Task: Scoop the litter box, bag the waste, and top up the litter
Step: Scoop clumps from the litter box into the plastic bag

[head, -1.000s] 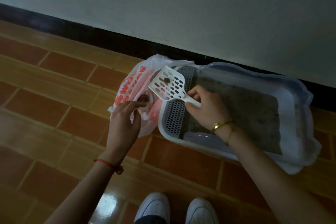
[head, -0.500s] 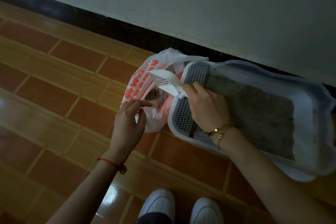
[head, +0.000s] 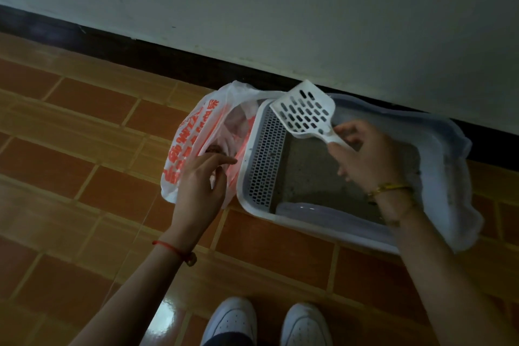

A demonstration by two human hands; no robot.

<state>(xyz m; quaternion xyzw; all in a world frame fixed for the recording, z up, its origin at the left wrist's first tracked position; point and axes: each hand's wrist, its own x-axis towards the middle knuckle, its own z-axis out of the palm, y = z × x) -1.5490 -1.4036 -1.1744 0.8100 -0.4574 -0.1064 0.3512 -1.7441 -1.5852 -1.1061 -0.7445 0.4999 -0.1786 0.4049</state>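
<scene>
The only print I can see is a run of orange-red characters down the side of the white plastic bag (head: 179,154). The bag is creased and tilted, and I cannot read them.

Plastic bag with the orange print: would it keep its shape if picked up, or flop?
Probably floppy: the plastic bag is thin, crumpled film, its mouth held open at the edge by the left hand. Likely light: only a small dark clump shows inside. It may slump shut if released.
</scene>
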